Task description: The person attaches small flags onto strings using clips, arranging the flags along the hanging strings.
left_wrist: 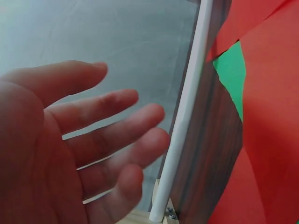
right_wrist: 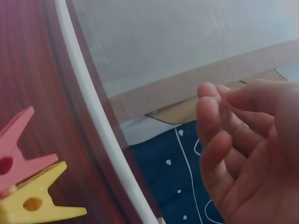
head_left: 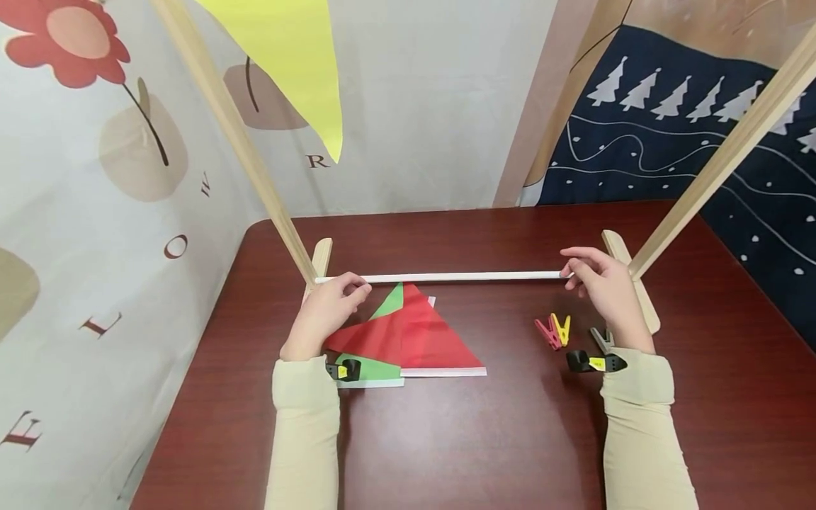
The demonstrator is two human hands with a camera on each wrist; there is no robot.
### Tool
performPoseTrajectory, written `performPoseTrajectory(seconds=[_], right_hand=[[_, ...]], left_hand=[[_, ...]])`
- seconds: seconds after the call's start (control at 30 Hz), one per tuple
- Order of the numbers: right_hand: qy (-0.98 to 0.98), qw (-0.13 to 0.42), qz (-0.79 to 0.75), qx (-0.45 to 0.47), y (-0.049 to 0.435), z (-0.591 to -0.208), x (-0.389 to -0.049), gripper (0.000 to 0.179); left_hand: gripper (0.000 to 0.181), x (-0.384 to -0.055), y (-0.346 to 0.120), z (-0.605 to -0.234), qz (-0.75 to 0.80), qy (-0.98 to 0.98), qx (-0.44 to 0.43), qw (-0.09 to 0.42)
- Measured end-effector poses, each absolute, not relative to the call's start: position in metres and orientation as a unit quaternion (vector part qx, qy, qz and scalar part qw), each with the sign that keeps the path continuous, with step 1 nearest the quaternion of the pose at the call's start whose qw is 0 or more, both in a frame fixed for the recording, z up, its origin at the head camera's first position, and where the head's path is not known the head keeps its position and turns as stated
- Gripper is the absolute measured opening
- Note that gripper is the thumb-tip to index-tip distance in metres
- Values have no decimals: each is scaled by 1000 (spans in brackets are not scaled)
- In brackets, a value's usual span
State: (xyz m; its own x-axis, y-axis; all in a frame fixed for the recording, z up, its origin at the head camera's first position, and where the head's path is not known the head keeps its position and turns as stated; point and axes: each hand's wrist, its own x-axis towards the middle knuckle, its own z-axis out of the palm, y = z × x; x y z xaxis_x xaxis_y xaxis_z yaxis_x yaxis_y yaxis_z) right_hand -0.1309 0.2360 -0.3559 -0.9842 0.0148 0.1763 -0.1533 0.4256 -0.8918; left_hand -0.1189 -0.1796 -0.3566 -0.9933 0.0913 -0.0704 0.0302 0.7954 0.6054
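A white rod (head_left: 459,277) runs across the foot of a wooden frame, between its left post (head_left: 255,163) and right post (head_left: 720,163). My left hand (head_left: 321,315) is near the rod's left end; in the left wrist view its fingers (left_wrist: 124,144) are loosely spread and hold nothing. Over by the right end is my right hand (head_left: 608,294), bent with thumb and fingertips close together; the right wrist view shows nothing between them. Red paper triangles (head_left: 436,336) overlap green ones (head_left: 376,369) beside my left hand. Below my right hand lie a pink clothespin (head_left: 548,333) and a yellow clothespin (head_left: 562,330).
A grey clothespin (head_left: 601,340) lies partly hidden by the right wrist. High at the left hangs a yellow triangle (head_left: 293,57). The posts stand on wooden feet (head_left: 647,312) on the dark red table (head_left: 472,439). Printed cloth (head_left: 421,106) covers the wall behind.
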Motion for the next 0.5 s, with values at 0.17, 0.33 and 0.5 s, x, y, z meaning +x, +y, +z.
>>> performPoseTrajectory(seconds=[0.17,0.33,0.5], right_hand=[[-855,28,515,55,247,-373,-142,30],[-878,-15,474,61,258,-381,-143,33],[-898,-70,431,55,265,-384,-138,39]], left_hand=[[26,-124,-174,-361,283,954,50,80],[27,-127,-158,-367,254,958,80,107],[31,-123,-137,-372,249,950,98,160]])
